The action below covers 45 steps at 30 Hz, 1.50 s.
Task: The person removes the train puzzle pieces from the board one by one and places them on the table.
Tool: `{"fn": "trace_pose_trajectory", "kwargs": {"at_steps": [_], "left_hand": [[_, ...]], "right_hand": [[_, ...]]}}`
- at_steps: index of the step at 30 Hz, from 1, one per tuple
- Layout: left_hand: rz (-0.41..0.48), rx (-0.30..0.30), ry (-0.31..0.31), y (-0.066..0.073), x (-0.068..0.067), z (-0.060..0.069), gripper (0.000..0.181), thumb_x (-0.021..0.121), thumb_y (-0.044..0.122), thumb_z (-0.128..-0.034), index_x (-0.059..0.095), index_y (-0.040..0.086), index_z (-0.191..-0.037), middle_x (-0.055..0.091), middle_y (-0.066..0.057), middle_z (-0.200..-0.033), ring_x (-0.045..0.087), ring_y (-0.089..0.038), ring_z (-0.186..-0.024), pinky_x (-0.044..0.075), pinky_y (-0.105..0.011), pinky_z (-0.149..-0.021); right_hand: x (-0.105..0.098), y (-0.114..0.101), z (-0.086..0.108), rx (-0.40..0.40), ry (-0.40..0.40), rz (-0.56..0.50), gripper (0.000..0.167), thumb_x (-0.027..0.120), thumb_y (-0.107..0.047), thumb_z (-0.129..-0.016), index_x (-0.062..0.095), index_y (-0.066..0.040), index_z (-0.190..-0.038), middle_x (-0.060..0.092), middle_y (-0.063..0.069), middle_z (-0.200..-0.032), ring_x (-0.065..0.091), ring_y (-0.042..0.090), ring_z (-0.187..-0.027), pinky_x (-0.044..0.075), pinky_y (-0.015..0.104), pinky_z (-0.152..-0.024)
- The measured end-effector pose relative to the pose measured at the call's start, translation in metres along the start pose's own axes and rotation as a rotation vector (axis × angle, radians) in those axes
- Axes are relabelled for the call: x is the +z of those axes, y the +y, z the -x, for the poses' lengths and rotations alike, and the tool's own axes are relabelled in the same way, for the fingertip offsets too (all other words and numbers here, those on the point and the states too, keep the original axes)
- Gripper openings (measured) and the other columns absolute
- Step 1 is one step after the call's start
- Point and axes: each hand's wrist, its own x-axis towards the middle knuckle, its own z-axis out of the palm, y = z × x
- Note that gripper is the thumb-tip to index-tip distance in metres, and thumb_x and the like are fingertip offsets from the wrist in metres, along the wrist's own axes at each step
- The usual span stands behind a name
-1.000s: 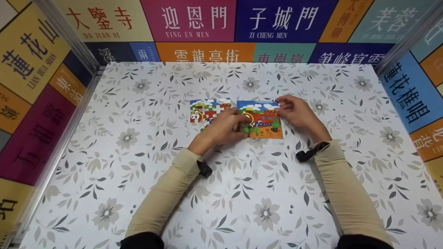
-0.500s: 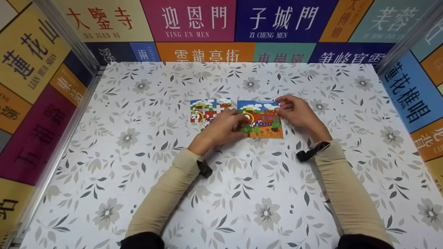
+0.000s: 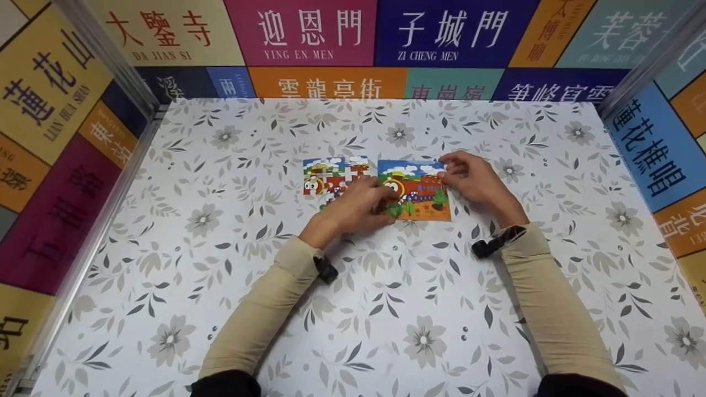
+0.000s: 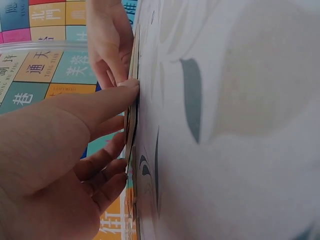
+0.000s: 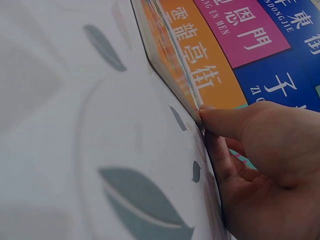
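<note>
A rectangular picture board (image 3: 422, 190) with a red cartoon train lies on the table, its lower edge orange. My left hand (image 3: 356, 207) bends over the board's left side. In the left wrist view the thumb (image 4: 112, 102) lies at the board's near edge, with bent fingers along its face. At the right edge, my right hand (image 3: 471, 173) holds the board between thumb (image 5: 225, 120) and fingers, near a corner. To the left lie jigsaw pieces (image 3: 322, 184) with a similar train picture and white gaps between parts; my left hand hides some of them.
The table (image 3: 265, 331) has a white cover with grey flowers and leaves. Colourful panels (image 3: 314, 33) with lettering stand behind it and at both sides. A dark strap with a small black device (image 3: 325, 270) sits on each wrist.
My left hand shifts slightly, its fingers bending a little lower over the board's left side. The right hand and the board stay in place.
</note>
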Motion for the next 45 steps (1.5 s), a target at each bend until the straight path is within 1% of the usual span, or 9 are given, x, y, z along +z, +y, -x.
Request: {"fn": "trace_pose_trajectory", "kwargs": {"at_steps": [8,13,16,21,27,33,36,41,45], "left_hand": [[0.011,0.011,0.030,0.001,0.000,0.001,0.054,0.081,0.031,-0.0973,0.066,0.018,-0.147,0.061,-0.007,-0.134,0.052,-0.025,-0.127,0.048,-0.042,-0.108],[0.027,0.039,0.076,-0.001,-0.002,0.004,0.050,0.082,0.029,-0.0963,0.068,0.018,-0.143,0.060,-0.006,-0.137,0.053,-0.022,-0.126,0.048,-0.040,-0.109],[0.048,0.064,0.108,-0.005,-0.005,0.007,0.046,0.082,0.028,-0.0974,0.069,0.017,-0.140,0.059,-0.007,-0.133,0.053,-0.023,-0.122,0.048,-0.040,-0.106],[0.075,0.088,0.164,-0.013,-0.012,0.014,0.041,0.080,0.027,-0.1004,0.070,0.017,-0.139,0.059,-0.008,-0.132,0.052,-0.025,-0.126,0.047,-0.045,-0.107],[0.117,0.084,0.235,-0.023,-0.020,0.022,0.044,0.083,0.027,-0.0983,0.070,0.016,-0.139,0.062,-0.007,-0.134,0.053,-0.026,-0.127,0.047,-0.046,-0.109],[0.132,0.039,0.266,-0.035,-0.027,0.033,0.059,0.080,0.025,-0.1009,0.058,0.013,-0.155,0.061,-0.010,-0.134,0.053,-0.029,-0.125,0.049,-0.047,-0.103],[0.145,0.022,0.276,-0.039,-0.031,0.038,0.062,0.081,0.024,-0.0998,0.058,0.016,-0.157,0.062,-0.010,-0.132,0.054,-0.030,-0.125,0.049,-0.047,-0.102],[0.151,0.021,0.297,-0.046,-0.035,0.046,0.064,0.086,0.028,-0.0951,0.062,0.023,-0.153,0.061,-0.010,-0.130,0.052,-0.028,-0.124,0.046,-0.048,-0.103],[0.135,0.017,0.314,-0.052,-0.036,0.053,0.065,0.087,0.030,-0.0949,0.061,0.020,-0.154,0.060,-0.010,-0.129,0.054,-0.026,-0.119,0.048,-0.047,-0.101]], "right_hand": [[0.000,0.000,0.001,-0.003,-0.005,-0.006,0.046,0.072,-0.025,-0.106,0.062,-0.010,-0.148,0.068,0.017,-0.129,0.068,0.031,-0.122,0.053,0.046,-0.111],[0.000,0.000,0.000,-0.021,0.007,0.012,0.043,0.072,-0.023,-0.106,0.063,-0.009,-0.146,0.069,0.019,-0.128,0.069,0.032,-0.120,0.054,0.036,-0.105],[0.001,0.001,0.000,-0.017,0.009,0.006,0.043,0.072,-0.023,-0.106,0.063,-0.009,-0.146,0.068,0.018,-0.129,0.069,0.030,-0.119,0.053,0.031,-0.103],[0.000,0.001,0.000,-0.006,0.008,-0.003,0.044,0.072,-0.022,-0.106,0.063,-0.010,-0.147,0.067,0.017,-0.131,0.068,0.029,-0.121,0.053,0.038,-0.108],[-0.001,0.000,0.000,0.009,-0.005,-0.013,0.044,0.071,-0.021,-0.106,0.061,-0.010,-0.147,0.067,0.017,-0.132,0.067,0.031,-0.124,0.052,0.047,-0.113],[-0.001,0.000,0.000,0.005,-0.011,-0.018,0.045,0.071,-0.022,-0.106,0.061,-0.010,-0.148,0.067,0.018,-0.133,0.067,0.032,-0.125,0.052,0.049,-0.114],[-0.001,0.000,0.000,0.003,-0.008,-0.013,0.045,0.071,-0.022,-0.106,0.061,-0.010,-0.148,0.067,0.017,-0.132,0.067,0.031,-0.125,0.052,0.048,-0.113],[0.000,0.000,0.001,-0.020,0.001,-0.009,0.044,0.070,-0.024,-0.107,0.062,-0.009,-0.147,0.067,0.018,-0.131,0.068,0.032,-0.122,0.053,0.042,-0.109],[0.001,0.002,0.002,-0.028,0.009,-0.015,0.042,0.070,-0.022,-0.107,0.063,-0.008,-0.146,0.066,0.018,-0.130,0.068,0.030,-0.120,0.053,0.027,-0.101]]}}
